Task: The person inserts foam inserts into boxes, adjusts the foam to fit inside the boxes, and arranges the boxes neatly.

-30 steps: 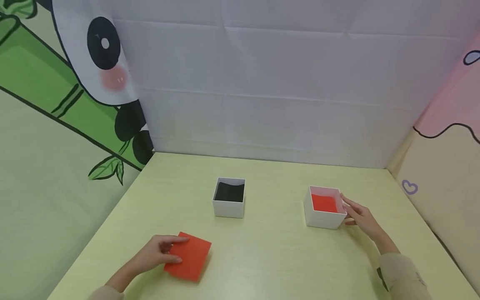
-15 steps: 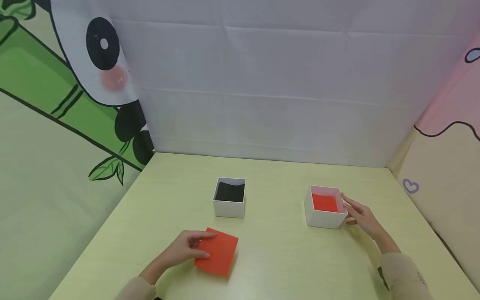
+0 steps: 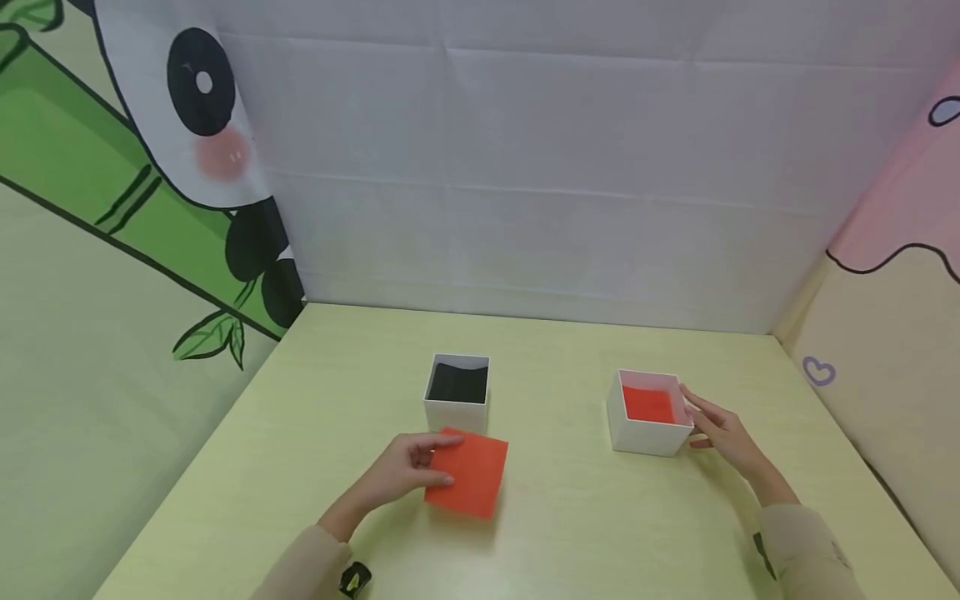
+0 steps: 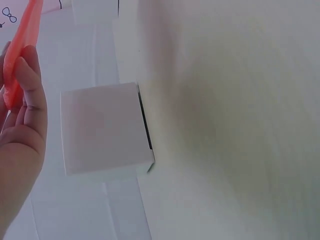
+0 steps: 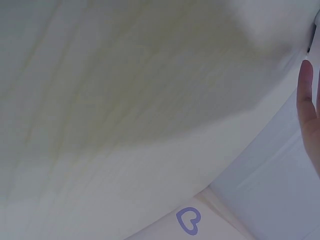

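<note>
My left hand (image 3: 408, 471) pinches a thin red square sheet (image 3: 472, 479) by its left edge, thumb on the near side. Held above the table, the sheet covers a little of the front of a white box (image 3: 456, 414) with a dark piece (image 3: 459, 384) inside. In the left wrist view the same red sheet (image 4: 22, 47) is seen nearly edge-on, the white box (image 4: 105, 130) beside it. At the right, my right hand (image 3: 723, 437) rests its fairly straight fingers against the right side of a second white box (image 3: 648, 439), which has a red piece (image 3: 648, 406) inside.
Both boxes stand on a pale yellow table (image 3: 555, 517). Behind them rises a creased white backdrop (image 3: 525, 167). A printed cloth (image 3: 90, 375) borders the left side, and another with a purple heart (image 3: 818, 372) borders the right.
My left hand has carried the red sheet to the right and farther from me, up to the front of the left box. The right hand and both boxes stay in place.
</note>
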Available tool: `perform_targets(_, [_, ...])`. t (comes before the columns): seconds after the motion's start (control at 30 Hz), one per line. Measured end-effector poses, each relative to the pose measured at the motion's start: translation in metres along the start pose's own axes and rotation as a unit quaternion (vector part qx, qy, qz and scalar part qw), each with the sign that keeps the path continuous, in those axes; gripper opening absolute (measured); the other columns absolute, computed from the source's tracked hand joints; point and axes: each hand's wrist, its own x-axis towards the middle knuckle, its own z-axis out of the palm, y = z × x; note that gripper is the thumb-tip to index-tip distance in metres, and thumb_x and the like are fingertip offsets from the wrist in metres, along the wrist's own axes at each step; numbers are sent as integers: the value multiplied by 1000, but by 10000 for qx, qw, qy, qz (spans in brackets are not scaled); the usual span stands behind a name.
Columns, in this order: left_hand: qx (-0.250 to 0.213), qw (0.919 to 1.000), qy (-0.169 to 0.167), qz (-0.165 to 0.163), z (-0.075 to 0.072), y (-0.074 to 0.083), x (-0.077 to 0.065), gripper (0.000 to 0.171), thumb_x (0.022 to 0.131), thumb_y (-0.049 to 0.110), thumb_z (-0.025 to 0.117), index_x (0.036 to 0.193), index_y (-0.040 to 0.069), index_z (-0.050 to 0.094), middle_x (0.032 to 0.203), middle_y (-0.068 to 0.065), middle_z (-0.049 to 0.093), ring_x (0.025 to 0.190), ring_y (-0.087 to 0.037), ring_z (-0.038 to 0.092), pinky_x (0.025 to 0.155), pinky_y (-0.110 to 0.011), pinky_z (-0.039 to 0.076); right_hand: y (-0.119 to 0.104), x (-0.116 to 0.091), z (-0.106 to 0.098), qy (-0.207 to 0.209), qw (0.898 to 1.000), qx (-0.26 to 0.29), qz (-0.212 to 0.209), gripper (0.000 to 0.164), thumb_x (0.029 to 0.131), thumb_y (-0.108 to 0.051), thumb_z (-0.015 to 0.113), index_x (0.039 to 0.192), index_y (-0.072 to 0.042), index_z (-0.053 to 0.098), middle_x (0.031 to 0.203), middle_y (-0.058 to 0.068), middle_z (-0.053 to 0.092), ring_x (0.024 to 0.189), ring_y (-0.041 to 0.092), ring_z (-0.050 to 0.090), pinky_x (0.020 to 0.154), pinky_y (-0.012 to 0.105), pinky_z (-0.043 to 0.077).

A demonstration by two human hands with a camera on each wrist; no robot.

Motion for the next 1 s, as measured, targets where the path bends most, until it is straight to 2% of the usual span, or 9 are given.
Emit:
perform_targets(0.13, [-58, 10000, 64, 11, 5, 6, 11, 50, 76, 0, 69, 123, -5, 51, 113, -21, 54, 82, -21, 62, 71, -31, 50, 1, -1, 1, 4, 10000, -3, -78, 48, 96, -24, 41, 138, -5, 25, 124, 35, 38, 78, 7, 59, 70, 34, 50])
perform_targets(0.27, [-26, 9999, 127, 24, 12, 17, 18, 50, 76, -5, 67, 122, -7, 50, 115, -22, 53, 81, -22, 62, 71, -30, 49, 2, -1, 1, 27, 9999, -41, -130, 46, 96, -22, 41, 138, -7, 27, 119, 29, 47, 78, 7, 60, 69, 35, 50])
perform_targets(0.4, [-52, 9999, 131, -4, 20, 26, 25, 49, 79, -3, 64, 125, -5, 48, 117, -21, 52, 82, -22, 62, 71, -29, 49, 2, -1, 0, 19, 9999, -8, -162, 46, 96, -22, 41, 138, -8, 27, 119, 30, 47, 77, 8, 60, 68, 35, 50])
perform_targets(0.5, [-96, 9999, 29, -46, 25, 23, 35, 50, 82, 1, 62, 129, -1, 45, 115, -18, 53, 80, -20, 61, 69, -27, 49, 1, -1, 0, 29, 9999, 24, -158, 46, 96, -22, 42, 138, -8, 28, 119, 31, 47, 77, 8, 60, 68, 34, 50])
perform_targets(0.63, [48, 9998, -151, 104, 32, 16, 49, 49, 85, 4, 59, 131, 2, 44, 115, -16, 52, 77, -18, 60, 64, -26, 48, 0, -2, 0, 20, 9999, 7, -108, 46, 96, -22, 41, 138, -8, 28, 117, 24, 51, 77, 9, 61, 68, 34, 50])
perform_targets(0.73, [165, 9994, -181, 233, 39, 16, 60, 48, 85, 4, 59, 131, 2, 45, 118, -16, 50, 76, -17, 60, 64, -26, 48, 0, -2, 0, 3, 9999, 32, -109, 47, 96, -21, 41, 138, -5, 26, 118, 28, 48, 77, 9, 61, 69, 35, 50])
perform_targets(0.87, [229, 9994, -57, 238, 49, 19, 74, 48, 84, 6, 61, 130, 3, 46, 114, -14, 53, 71, -15, 59, 62, -26, 48, -2, -2, 0, 23, 9999, 36, -129, 48, 97, -20, 40, 136, 0, 23, 121, 37, 40, 77, 9, 60, 68, 35, 50])
perform_targets(1.0, [221, 9995, 147, 158, 57, 22, 89, 47, 83, 7, 63, 128, 5, 50, 104, -11, 58, 66, -14, 58, 59, -26, 47, -2, -2, 0, 34, 9999, -24, -129, 48, 97, -21, 40, 136, 1, 23, 121, 38, 39, 77, 8, 59, 68, 36, 50])
